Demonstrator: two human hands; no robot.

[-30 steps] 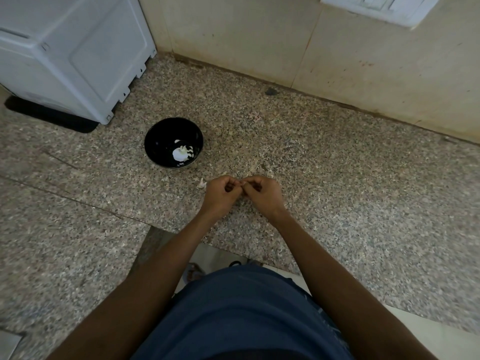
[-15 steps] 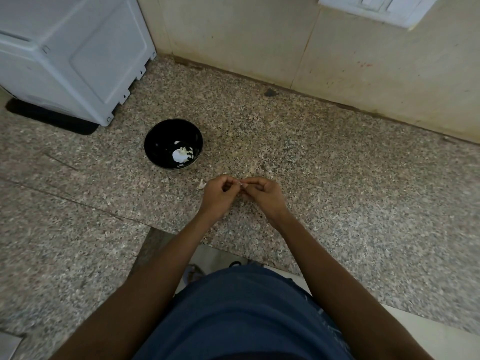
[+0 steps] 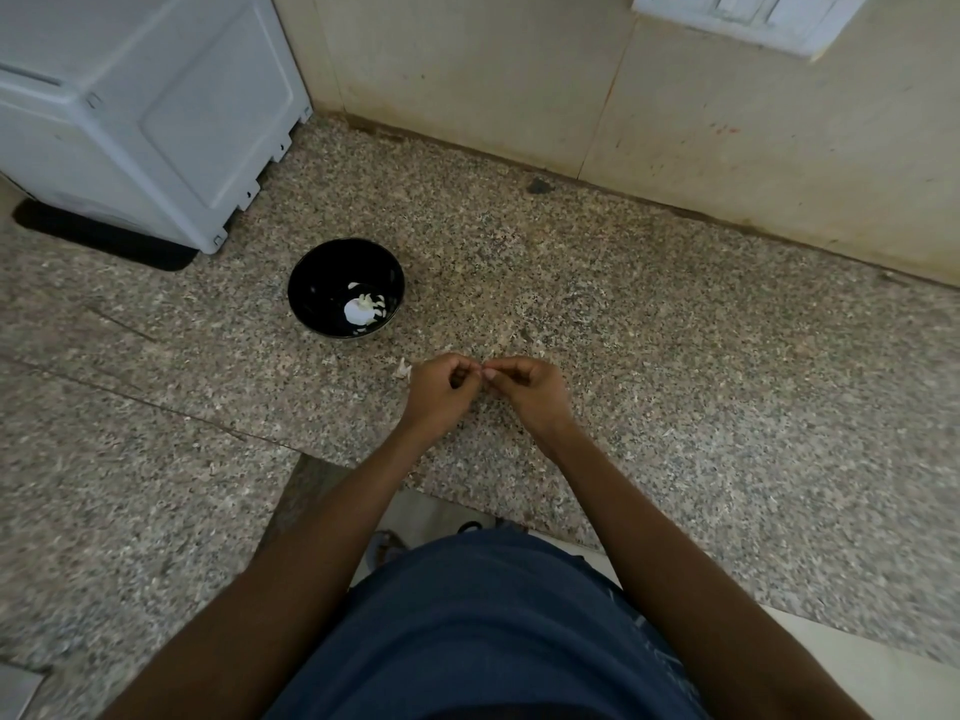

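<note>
**A:** What stands at the far left?

**B:** A white appliance [image 3: 156, 111] on a black mat [image 3: 104, 236]. It sits at the back of the speckled stone bench [image 3: 675, 381], close to the tiled wall [image 3: 519, 70].

**A:** And next along?

**B:** A black bowl [image 3: 322, 283], upright on the bench, near the front corner of the appliance. A small heap of white pieces [image 3: 361, 310] lies in its right half.

**A:** Anything between the bowl and the hands?

**B:** A white scrap [image 3: 402, 367] lies on the bench, just beside the left hand.

**A:** How is that hand set?

**B:** The left hand [image 3: 439, 389] is well in front of the bowl and to its right. Its fingers are curled in, and thumb and forefinger pinch a pale bit [image 3: 485, 374]. The bit is too small for me to tell what it is.

**A:** And the other one?

**B:** The right hand [image 3: 530, 392] meets the left fingertip to fingertip. It is curled the same way and pinches the same pale bit from the other side, so the bit sits between the two hands, in front of the bowl.

**A:** Further right?

**B:** A white switch plate [image 3: 737, 13] is on the wall at the top. A blue garment [image 3: 483, 631] fills the bottom of the view between the forearms
</note>
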